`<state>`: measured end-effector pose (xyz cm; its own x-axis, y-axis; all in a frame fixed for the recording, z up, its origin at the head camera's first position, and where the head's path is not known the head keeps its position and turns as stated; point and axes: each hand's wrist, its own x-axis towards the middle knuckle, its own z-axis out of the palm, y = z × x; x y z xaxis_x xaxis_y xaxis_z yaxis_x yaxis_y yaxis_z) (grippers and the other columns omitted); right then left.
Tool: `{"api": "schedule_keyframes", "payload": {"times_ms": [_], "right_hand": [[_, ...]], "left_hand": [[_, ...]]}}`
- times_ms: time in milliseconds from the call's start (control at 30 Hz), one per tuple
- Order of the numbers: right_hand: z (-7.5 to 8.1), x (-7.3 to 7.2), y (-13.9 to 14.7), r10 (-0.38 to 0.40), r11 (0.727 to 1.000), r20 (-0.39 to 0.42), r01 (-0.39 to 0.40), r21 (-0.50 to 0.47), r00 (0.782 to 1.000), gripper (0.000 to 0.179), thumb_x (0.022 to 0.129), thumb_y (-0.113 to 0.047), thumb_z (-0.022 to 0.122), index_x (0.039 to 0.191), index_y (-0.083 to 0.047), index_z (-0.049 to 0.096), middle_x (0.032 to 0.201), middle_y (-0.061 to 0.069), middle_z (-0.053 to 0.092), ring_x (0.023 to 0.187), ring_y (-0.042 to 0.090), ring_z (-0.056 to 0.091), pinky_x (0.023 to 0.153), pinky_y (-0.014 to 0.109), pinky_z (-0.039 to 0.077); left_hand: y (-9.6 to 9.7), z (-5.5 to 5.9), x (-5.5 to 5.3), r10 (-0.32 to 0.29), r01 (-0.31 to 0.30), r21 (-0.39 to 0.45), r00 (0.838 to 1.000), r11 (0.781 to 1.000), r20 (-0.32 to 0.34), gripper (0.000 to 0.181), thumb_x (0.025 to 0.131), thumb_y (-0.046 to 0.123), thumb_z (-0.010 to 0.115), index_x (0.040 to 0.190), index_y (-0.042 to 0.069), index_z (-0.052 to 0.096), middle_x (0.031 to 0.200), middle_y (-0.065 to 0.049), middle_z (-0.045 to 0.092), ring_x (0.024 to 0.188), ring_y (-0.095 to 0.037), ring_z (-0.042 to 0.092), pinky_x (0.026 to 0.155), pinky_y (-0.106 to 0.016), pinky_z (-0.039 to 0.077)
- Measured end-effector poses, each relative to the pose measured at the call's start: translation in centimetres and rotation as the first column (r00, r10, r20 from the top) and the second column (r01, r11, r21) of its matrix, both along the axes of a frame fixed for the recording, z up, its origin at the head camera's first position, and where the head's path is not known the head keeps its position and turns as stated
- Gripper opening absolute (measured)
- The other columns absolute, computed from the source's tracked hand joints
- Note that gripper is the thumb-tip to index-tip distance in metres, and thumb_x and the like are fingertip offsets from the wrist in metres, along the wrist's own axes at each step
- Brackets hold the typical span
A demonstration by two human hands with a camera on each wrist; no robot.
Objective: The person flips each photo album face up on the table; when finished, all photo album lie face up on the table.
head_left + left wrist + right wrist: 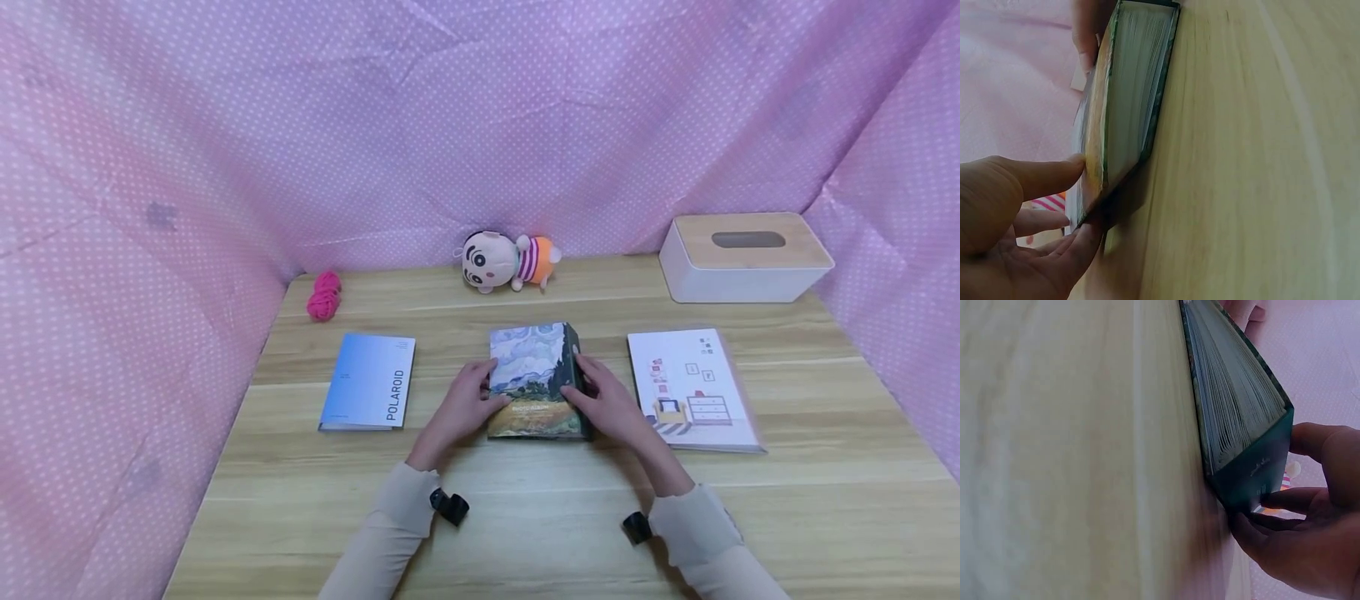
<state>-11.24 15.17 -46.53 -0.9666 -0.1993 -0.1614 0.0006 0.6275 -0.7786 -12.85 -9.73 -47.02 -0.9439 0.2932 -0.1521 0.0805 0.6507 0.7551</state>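
1. Album (528,379): between a blue book (366,379), left, and a white book (690,367), right.
2. Left hand (467,402): reaching from near left, thumb on top, fingers clamped on its left edge.
3. Right hand (609,407): from near right, clamped likewise opposite.

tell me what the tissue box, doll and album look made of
Tissue box: tan lid suggests wood or wood print; smooth, even white body, probably plastic. Doll: matte fabric, likely, from its rounded, stuffed look. Album: stiff, straight covers, probably printed card, slightly shiny at the spine; pages, thin layered sheets, maybe paper or plastic.
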Motion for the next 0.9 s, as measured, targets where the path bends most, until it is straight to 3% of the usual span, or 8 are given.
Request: {"api": "schedule_keyframes", "payload": {"times_ms": [167, 300, 433, 567, 767, 900], "right_hand": [[0.2, 0.3, 0.1, -0.027, 0.999, 0.022, 0.028, -0.042, 0.999, 0.07, 0.096, -0.034, 0.057, 0.152, -0.011, 0.022, 0.157, 0.018, 0.023, 0.139, 0.043, 0.029, 0.111, 0.057, 0.029], [0.2, 0.5, 0.1, -0.052, 0.991, 0.053, 0.059, -0.123, 0.997, 0.069, 0.096, -0.029, 0.058, 0.152, -0.012, 0.023, 0.157, 0.016, 0.021, 0.138, 0.042, 0.031, 0.11, 0.054, 0.032], [0.2, 0.6, -0.1, -0.081, 0.972, 0.062, 0.092, -0.218, 0.995, 0.069, 0.095, -0.026, 0.059, 0.152, -0.013, 0.023, 0.158, 0.017, 0.018, 0.138, 0.042, 0.032, 0.109, 0.05, 0.035], [0.7, 0.7, -0.3, -0.1, 0.953, 0.076, 0.118, -0.281, 0.992, 0.069, 0.095, -0.029, 0.059, 0.152, -0.019, 0.023, 0.157, 0.019, 0.019, 0.137, 0.041, 0.033, 0.107, 0.048, 0.038], [1.6, 0.7, -0.7, -0.125, 0.952, 0.101, 0.148, -0.268, 0.987, 0.066, 0.095, -0.033, 0.059, 0.152, -0.026, 0.025, 0.153, 0.018, 0.028, 0.135, 0.041, 0.037, 0.107, 0.051, 0.038], [2.1, 0.8, -0.9, -0.148, 0.946, 0.101, 0.17, -0.276, 0.984, 0.064, 0.095, -0.036, 0.058, 0.151, -0.029, 0.027, 0.153, 0.02, 0.026, 0.135, 0.044, 0.036, 0.106, 0.054, 0.037]], "left_hand": [[0.4, -0.1, -0.1, -0.004, 0.004, -0.008, 1.0, 1.0, -0.001, 0.069, 0.089, 0.026, 0.069, 0.146, 0.007, 0.037, 0.123, -0.011, 0.05, 0.094, -0.018, 0.051, 0.081, -0.031, 0.047], [0.5, -0.1, -0.2, -0.013, 0.013, -0.018, 1.0, 1.0, 0.002, 0.07, 0.089, 0.027, 0.069, 0.147, 0.007, 0.036, 0.116, -0.009, 0.049, 0.09, -0.017, 0.048, 0.076, -0.029, 0.044], [0.6, 0.1, -0.3, -0.015, 0.015, -0.026, 1.0, 1.0, 0.018, 0.071, 0.089, 0.033, 0.068, 0.148, 0.008, 0.036, 0.119, -0.008, 0.049, 0.092, -0.017, 0.047, 0.076, -0.029, 0.042], [0.8, 0.5, -0.4, -0.01, 0.011, -0.032, 0.999, 0.999, 0.036, 0.072, 0.089, 0.036, 0.068, 0.148, 0.01, 0.036, 0.127, -0.009, 0.049, 0.098, -0.018, 0.048, 0.082, -0.032, 0.044], [1.2, 1.0, -0.3, -0.015, 0.018, -0.051, 0.998, 0.999, 0.056, 0.078, 0.086, 0.044, 0.068, 0.148, 0.01, 0.036, 0.14, -0.016, 0.044, 0.122, -0.026, 0.047, 0.104, -0.043, 0.041], [1.8, 1.6, -0.2, -0.011, 0.016, -0.047, 0.995, 0.999, 0.097, 0.086, 0.084, 0.054, 0.066, 0.15, 0.011, 0.032, 0.143, -0.019, 0.039, 0.127, -0.03, 0.044, 0.107, -0.047, 0.039]]}}
